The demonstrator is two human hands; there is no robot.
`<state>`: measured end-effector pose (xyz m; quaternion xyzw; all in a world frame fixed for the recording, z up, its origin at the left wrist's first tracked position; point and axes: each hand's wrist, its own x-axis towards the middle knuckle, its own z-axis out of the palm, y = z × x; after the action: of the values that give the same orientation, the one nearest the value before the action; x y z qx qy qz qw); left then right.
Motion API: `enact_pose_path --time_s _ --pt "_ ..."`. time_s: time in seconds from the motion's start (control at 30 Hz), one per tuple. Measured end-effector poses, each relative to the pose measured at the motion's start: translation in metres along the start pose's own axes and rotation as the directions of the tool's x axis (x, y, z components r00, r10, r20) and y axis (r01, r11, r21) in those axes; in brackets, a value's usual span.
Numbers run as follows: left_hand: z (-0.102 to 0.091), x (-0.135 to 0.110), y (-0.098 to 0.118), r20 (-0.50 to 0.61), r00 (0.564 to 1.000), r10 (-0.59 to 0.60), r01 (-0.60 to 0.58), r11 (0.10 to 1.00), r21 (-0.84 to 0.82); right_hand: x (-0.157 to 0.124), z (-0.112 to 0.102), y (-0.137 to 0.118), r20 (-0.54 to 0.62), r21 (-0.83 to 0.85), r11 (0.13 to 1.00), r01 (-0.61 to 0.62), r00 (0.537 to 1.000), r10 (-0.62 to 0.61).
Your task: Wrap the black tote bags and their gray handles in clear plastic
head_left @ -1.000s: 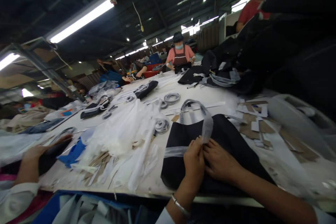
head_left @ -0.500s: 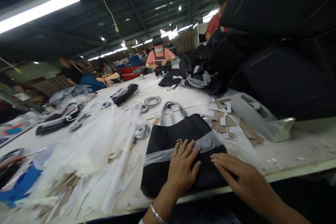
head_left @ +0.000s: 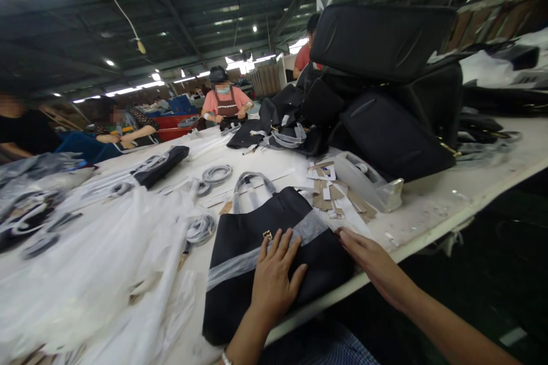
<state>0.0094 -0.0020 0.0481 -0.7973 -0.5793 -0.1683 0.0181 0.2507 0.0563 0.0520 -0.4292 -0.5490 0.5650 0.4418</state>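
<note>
A black handbag point(head_left: 252, 308) lies flat at the table's front edge, its handles wrapped in clear plastic and pointing away from me. A band of translucent wrap point(head_left: 231, 267) runs across its front, and a small gold clasp point(head_left: 268, 235) shows above the band. My left hand point(head_left: 276, 274) rests flat on the bag's front with its fingers spread, just below the clasp. At the bag's right edge is my right hand point(head_left: 372, 259), fingers stretched out and their tips by the side seam. Its thumb is partly hidden.
Black bags point(head_left: 385, 125) are piled at the right, behind a clear plastic bin point(head_left: 363, 182) and cardboard scraps point(head_left: 327, 191). White plastic sheets point(head_left: 107, 256) cover the left. Coiled wrapped straps point(head_left: 201, 230) lie beside the handbag. A co-worker point(head_left: 225, 102) handles a dark item across the table.
The view has turned to the right, so things appear farther left. My right hand has moved from the bag's front to its right edge. My left hand stays flat on the bag.
</note>
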Motion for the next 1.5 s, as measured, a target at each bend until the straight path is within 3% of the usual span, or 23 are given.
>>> enact_pose_path --time_s 0.07,0.2,0.37,0.5,0.57,0.63,0.73,0.87,1.13,1.3,1.5 --pt "0.000 0.000 0.000 -0.004 1.000 0.007 -0.007 1.000 0.019 0.012 0.011 -0.008 0.000 0.136 0.989 -0.060 0.998 0.060" --pt "0.002 -0.001 -0.001 -0.017 0.999 0.028 -0.027 0.998 0.060 0.030 0.022 -0.012 -0.146 0.315 0.924 -0.215 0.951 0.271" --pt "0.006 -0.003 -0.003 -0.039 0.998 0.049 -0.045 0.995 0.094 0.035 0.025 -0.006 -0.243 0.278 0.939 -0.202 0.931 0.273" --pt "0.007 -0.003 -0.004 -0.064 0.997 0.051 -0.045 0.995 0.093 0.029 0.024 -0.007 -0.249 0.207 0.961 -0.184 0.940 0.234" --pt "0.007 -0.003 -0.003 -0.079 0.996 0.049 -0.043 0.996 0.082 0.026 0.020 -0.009 -0.220 0.098 0.981 -0.169 0.957 0.187" --pt "0.005 -0.003 -0.002 -0.092 0.995 0.039 -0.033 0.997 0.063 0.023 0.013 -0.013 -0.165 -0.138 0.981 -0.133 0.980 0.110" --pt "0.004 -0.004 -0.001 -0.110 0.994 0.021 -0.017 0.999 0.029 0.024 0.003 -0.019 -0.073 -0.496 0.866 -0.052 0.997 0.018" --pt "0.003 -0.004 -0.001 -0.125 0.992 0.023 -0.022 1.000 0.006 0.036 0.001 -0.024 -0.073 -0.666 0.746 -0.010 0.996 -0.052" --pt "0.005 -0.003 -0.002 -0.142 0.989 0.027 -0.024 0.999 0.023 0.060 0.003 -0.005 -0.252 -0.470 0.876 -0.107 0.968 -0.017" --pt "0.006 -0.003 -0.002 -0.156 0.988 0.020 -0.018 1.000 0.013 0.058 -0.001 -0.003 -0.333 -0.218 0.974 -0.066 0.943 -0.011" --pt "0.011 -0.003 -0.004 -0.187 0.982 0.026 -0.023 1.000 0.018 0.060 -0.017 -0.018 -0.465 -0.002 1.000 0.000 0.886 -0.001"
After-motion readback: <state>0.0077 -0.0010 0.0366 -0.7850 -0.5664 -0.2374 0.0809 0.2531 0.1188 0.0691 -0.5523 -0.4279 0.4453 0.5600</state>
